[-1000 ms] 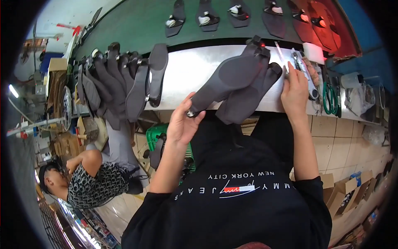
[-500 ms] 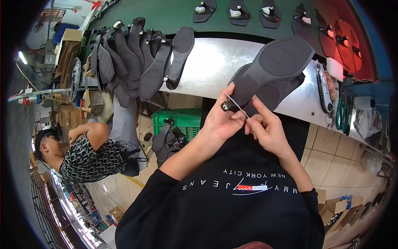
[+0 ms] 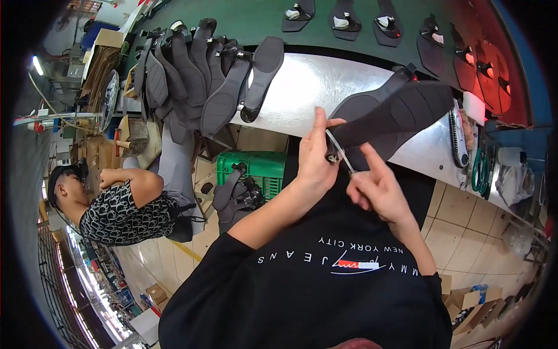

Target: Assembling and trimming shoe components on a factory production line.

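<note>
A dark grey sandal (image 3: 401, 113) is tilted sole up in front of me, its heel end toward me. My left hand (image 3: 314, 157) closes around its heel end beside the small black heel tip (image 3: 332, 157), thumb pointing up. In my right hand (image 3: 378, 189) is a thin silver metal tool (image 3: 340, 150), pinched at its near end, its shaft lying along the sandal's heel end. The right index finger stretches toward the sole. Beneath the held sandal, another dark sandal (image 3: 363, 107) rests on the metal tabletop (image 3: 302, 81).
Stacked sandals (image 3: 180, 75) fill the table's left side. A green belt (image 3: 232, 23) beyond carries several sandals, some under red light. A utility knife (image 3: 457, 139) and green-handled scissors (image 3: 480, 166) lie right. A green crate (image 3: 250, 163) stands below; a co-worker (image 3: 125, 203) is at left.
The held sandal has swung right and tilted, uncovering more of the sandal beneath. My left thumb has lifted upright. The tool stays in my right hand; the whole view has shifted slightly.
</note>
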The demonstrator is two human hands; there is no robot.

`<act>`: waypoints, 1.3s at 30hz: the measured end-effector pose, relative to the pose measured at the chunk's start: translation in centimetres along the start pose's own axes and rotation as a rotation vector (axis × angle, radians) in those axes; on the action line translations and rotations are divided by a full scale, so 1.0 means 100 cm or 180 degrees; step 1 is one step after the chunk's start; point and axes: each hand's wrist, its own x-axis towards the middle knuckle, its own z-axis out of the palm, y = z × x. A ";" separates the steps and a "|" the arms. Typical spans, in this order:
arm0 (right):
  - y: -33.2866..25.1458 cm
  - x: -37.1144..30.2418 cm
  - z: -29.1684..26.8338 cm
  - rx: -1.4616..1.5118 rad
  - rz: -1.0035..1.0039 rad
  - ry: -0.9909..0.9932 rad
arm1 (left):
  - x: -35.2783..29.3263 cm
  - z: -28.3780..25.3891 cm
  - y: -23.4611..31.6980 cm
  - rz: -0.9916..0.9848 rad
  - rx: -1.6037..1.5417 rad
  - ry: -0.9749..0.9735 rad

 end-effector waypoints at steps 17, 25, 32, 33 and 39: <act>0.006 0.012 0.003 -0.2012 -0.1328 0.0706 | 0.007 0.003 0.017 0.1033 0.0557 0.0034; 0.003 0.007 0.013 -0.3047 -0.2449 0.0325 | 0.009 -0.002 0.021 0.0401 0.0299 0.0213; -0.002 0.008 0.010 -0.3012 -0.2163 0.1242 | 0.010 -0.011 0.012 -0.1068 -0.1171 -0.1001; -0.002 0.008 0.012 -0.3025 -0.2127 0.1236 | 0.013 -0.013 0.008 -0.0879 -0.1305 -0.0991; 0.009 0.011 0.021 -0.2956 -0.1965 0.1046 | 0.022 -0.011 0.005 0.0084 -0.0610 -0.0724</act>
